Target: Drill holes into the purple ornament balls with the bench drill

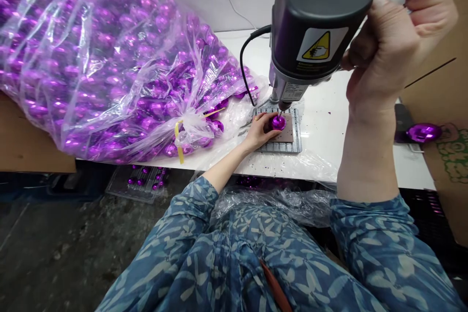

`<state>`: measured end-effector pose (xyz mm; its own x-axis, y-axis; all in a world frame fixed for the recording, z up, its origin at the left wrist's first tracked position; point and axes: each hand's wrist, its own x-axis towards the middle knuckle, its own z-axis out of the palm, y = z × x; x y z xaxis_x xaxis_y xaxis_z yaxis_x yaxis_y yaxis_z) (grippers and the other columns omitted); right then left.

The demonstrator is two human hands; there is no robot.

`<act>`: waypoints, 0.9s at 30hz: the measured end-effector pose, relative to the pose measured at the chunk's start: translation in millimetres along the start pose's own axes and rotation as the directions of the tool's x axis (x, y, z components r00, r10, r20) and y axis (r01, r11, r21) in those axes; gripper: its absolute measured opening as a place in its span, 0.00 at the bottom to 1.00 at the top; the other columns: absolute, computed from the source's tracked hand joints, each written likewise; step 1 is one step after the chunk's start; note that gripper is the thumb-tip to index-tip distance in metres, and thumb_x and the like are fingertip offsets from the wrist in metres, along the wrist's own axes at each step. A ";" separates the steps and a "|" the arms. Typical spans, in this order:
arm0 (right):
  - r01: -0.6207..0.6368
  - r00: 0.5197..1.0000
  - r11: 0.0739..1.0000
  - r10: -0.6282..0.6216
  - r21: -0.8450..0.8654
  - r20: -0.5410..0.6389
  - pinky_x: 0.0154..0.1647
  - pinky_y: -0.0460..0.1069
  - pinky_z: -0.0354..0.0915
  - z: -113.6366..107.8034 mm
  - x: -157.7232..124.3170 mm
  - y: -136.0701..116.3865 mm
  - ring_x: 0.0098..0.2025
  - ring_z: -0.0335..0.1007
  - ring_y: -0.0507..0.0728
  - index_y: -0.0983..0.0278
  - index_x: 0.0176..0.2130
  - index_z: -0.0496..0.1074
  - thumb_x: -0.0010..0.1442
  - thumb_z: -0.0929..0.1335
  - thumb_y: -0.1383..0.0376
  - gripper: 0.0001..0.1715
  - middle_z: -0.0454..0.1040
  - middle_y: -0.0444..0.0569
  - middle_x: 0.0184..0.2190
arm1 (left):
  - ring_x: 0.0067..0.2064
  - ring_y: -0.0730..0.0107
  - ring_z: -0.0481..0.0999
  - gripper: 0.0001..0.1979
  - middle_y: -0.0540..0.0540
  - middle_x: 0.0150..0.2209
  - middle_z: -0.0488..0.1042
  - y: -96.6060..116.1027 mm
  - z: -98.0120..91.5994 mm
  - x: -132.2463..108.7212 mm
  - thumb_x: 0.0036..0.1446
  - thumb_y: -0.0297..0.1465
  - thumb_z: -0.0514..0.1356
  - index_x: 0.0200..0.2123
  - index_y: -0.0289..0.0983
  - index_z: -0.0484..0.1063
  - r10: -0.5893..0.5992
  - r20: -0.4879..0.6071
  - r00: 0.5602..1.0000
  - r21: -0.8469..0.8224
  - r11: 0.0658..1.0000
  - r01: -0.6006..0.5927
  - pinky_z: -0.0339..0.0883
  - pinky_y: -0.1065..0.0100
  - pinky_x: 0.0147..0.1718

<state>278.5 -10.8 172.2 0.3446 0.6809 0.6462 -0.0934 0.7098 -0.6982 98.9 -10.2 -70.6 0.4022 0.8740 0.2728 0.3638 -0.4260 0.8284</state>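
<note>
My left hand (260,132) pinches a shiny purple faceted ball (278,123) between thumb and fingers. It holds the ball on a brown board (287,135) that lies on the grey slotted base (297,144) of a bench drill press (321,14). The chuck (284,106) is right above the ball, and the bit's tip appears to meet its top. Raised at the right side of the machine's black housing, my right hand (398,34) has its fingers curled closed. Whatever it grips there is hidden behind the fingers.
A big clear bag (109,68) of purple balls, tied with yellow strap, covers the table's left. Another purple ball (424,132) sits by a cardboard box (444,107) at right. Loose plastic film (278,200) hangs over the front edge. Below left stands a clear tray (131,190).
</note>
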 end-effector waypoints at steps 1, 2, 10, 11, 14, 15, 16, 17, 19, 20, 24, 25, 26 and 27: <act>-0.003 1.000 1.000 0.003 -0.004 -0.003 0.10 0.42 0.42 0.2 -0.1 -0.4 0.14 0.52 0.41 0.64 0.32 0.72 0.62 0.68 0.77 0.09 0.66 0.35 0.21 | 0.71 0.45 0.68 0.31 0.38 0.64 0.76 0.1 0.1 0.9 0.62 0.41 0.73 0.65 0.43 0.72 -0.003 0.007 1.000 0.003 1.000 0.003 0.63 0.43 0.70; -0.004 1.000 1.000 0.004 -0.008 -0.005 0.10 0.43 0.42 0.3 -0.1 -0.6 0.14 0.51 0.41 0.64 0.32 0.72 0.62 0.67 0.77 0.10 0.65 0.34 0.20 | 0.71 0.45 0.67 0.31 0.38 0.65 0.75 0.1 0.0 1.5 0.62 0.42 0.72 0.66 0.43 0.72 -0.006 0.013 1.000 0.003 1.000 0.006 0.63 0.43 0.70; -0.010 1.000 1.000 0.010 -0.018 -0.002 0.10 0.42 0.42 1.7 0.5 -2.5 0.13 0.51 0.41 0.65 0.32 0.71 0.62 0.67 0.79 0.12 0.67 0.34 0.21 | 0.72 0.44 0.66 0.32 0.37 0.65 0.75 -1.9 0.2 0.6 0.64 0.44 0.71 0.67 0.42 0.70 0.008 0.020 1.000 0.031 0.999 -0.008 0.62 0.43 0.70; -0.005 1.000 1.000 0.005 -0.017 0.001 0.10 0.42 0.42 1.8 0.2 -2.7 0.13 0.51 0.41 0.65 0.32 0.71 0.63 0.67 0.79 0.11 0.67 0.34 0.21 | 0.72 0.44 0.66 0.32 0.37 0.65 0.75 -2.0 0.7 0.3 0.64 0.44 0.70 0.68 0.43 0.70 0.010 0.021 1.000 0.041 0.999 -0.011 0.62 0.42 0.70; 0.004 1.000 1.000 -0.004 -0.019 0.004 0.10 0.41 0.42 0.8 -1.8 -2.4 0.14 0.52 0.40 0.65 0.32 0.71 0.62 0.67 0.78 0.10 0.68 0.34 0.22 | 0.72 0.44 0.65 0.32 0.36 0.65 0.75 -1.8 2.1 -0.6 0.65 0.44 0.70 0.68 0.43 0.69 0.024 0.021 0.999 0.082 0.996 -0.025 0.62 0.42 0.70; 0.005 1.000 1.000 -0.005 -0.028 0.001 0.10 0.41 0.43 0.1 -2.8 -2.0 0.14 0.53 0.40 0.65 0.32 0.71 0.62 0.68 0.77 0.09 0.69 0.33 0.22 | 0.72 0.44 0.65 0.32 0.36 0.65 0.75 -1.5 2.4 -0.9 0.65 0.44 0.70 0.68 0.43 0.69 0.027 0.017 1.000 0.091 0.995 -0.028 0.62 0.42 0.70; 0.009 1.000 0.999 -0.009 -0.040 -0.002 0.11 0.40 0.44 -0.8 -4.0 -1.4 0.15 0.54 0.40 0.65 0.33 0.72 0.62 0.69 0.76 0.08 0.69 0.33 0.23 | 0.72 0.44 0.66 0.32 0.36 0.65 0.75 -1.2 2.6 -1.1 0.65 0.44 0.70 0.68 0.43 0.70 0.028 0.011 1.000 0.094 0.995 -0.029 0.62 0.42 0.70; 0.018 1.000 0.998 -0.018 -0.052 -0.003 0.11 0.40 0.46 -1.8 -5.2 -0.7 0.15 0.55 0.39 0.65 0.33 0.72 0.62 0.70 0.75 0.07 0.70 0.33 0.24 | 0.72 0.44 0.66 0.32 0.36 0.65 0.75 -0.8 2.7 -1.4 0.65 0.44 0.70 0.68 0.43 0.70 0.028 0.007 1.000 0.093 0.995 -0.029 0.62 0.42 0.70; 0.046 0.999 0.997 -0.046 -0.066 -0.003 0.12 0.40 0.47 -3.9 -7.3 0.8 0.16 0.56 0.39 0.65 0.34 0.73 0.62 0.73 0.71 0.06 0.70 0.35 0.25 | 0.71 0.44 0.68 0.32 0.37 0.65 0.75 0.3 2.6 -1.7 0.64 0.44 0.70 0.68 0.44 0.70 0.026 0.004 1.000 0.087 0.996 -0.027 0.63 0.43 0.70; 0.061 0.998 0.996 -0.061 -0.067 0.001 0.13 0.40 0.48 -4.8 -8.1 1.5 0.16 0.56 0.40 0.65 0.34 0.73 0.62 0.74 0.69 0.06 0.69 0.35 0.24 | 0.71 0.44 0.68 0.31 0.37 0.65 0.76 0.8 2.6 -1.9 0.64 0.44 0.70 0.67 0.44 0.71 0.026 0.003 1.000 0.086 0.996 -0.026 0.63 0.43 0.70; 0.083 0.997 0.994 -0.082 -0.069 0.015 0.13 0.41 0.48 -7.1 -9.6 2.9 0.16 0.56 0.41 0.64 0.34 0.74 0.62 0.75 0.68 0.06 0.67 0.36 0.23 | 0.71 0.44 0.68 0.31 0.36 0.65 0.75 2.9 2.2 -2.2 0.65 0.43 0.70 0.67 0.43 0.71 0.021 0.001 1.000 0.097 0.995 -0.021 0.64 0.43 0.69; 0.087 0.996 0.994 -0.086 -0.066 0.018 0.13 0.41 0.48 -7.4 -10.0 3.0 0.16 0.56 0.40 0.64 0.35 0.74 0.61 0.75 0.66 0.07 0.68 0.36 0.24 | 0.71 0.44 0.68 0.31 0.36 0.65 0.75 3.4 2.1 -2.2 0.65 0.43 0.70 0.67 0.43 0.71 0.019 0.002 1.000 0.100 0.995 -0.019 0.64 0.44 0.69; 0.095 0.995 0.994 -0.094 -0.061 0.019 0.13 0.41 0.48 -7.9 -10.9 3.3 0.16 0.57 0.40 0.65 0.35 0.74 0.61 0.76 0.65 0.09 0.69 0.36 0.25 | 0.71 0.44 0.68 0.31 0.36 0.65 0.75 4.0 1.9 -2.2 0.65 0.43 0.70 0.67 0.42 0.71 0.017 0.006 1.000 0.102 0.995 -0.017 0.64 0.44 0.69; 0.108 0.994 0.993 -0.107 -0.055 0.020 0.13 0.41 0.48 -8.5 -12.2 3.7 0.16 0.57 0.40 0.65 0.35 0.75 0.60 0.77 0.62 0.11 0.70 0.36 0.26 | 0.71 0.44 0.68 0.31 0.36 0.65 0.75 4.5 1.8 -2.2 0.65 0.42 0.70 0.67 0.42 0.70 0.015 0.009 1.000 0.103 0.995 -0.016 0.64 0.44 0.69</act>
<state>281.9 -18.0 159.1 0.3340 0.6042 0.7235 -0.0039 0.7684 -0.6400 101.1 -14.5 -68.4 0.4149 0.8654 0.2810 0.4420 -0.4616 0.7691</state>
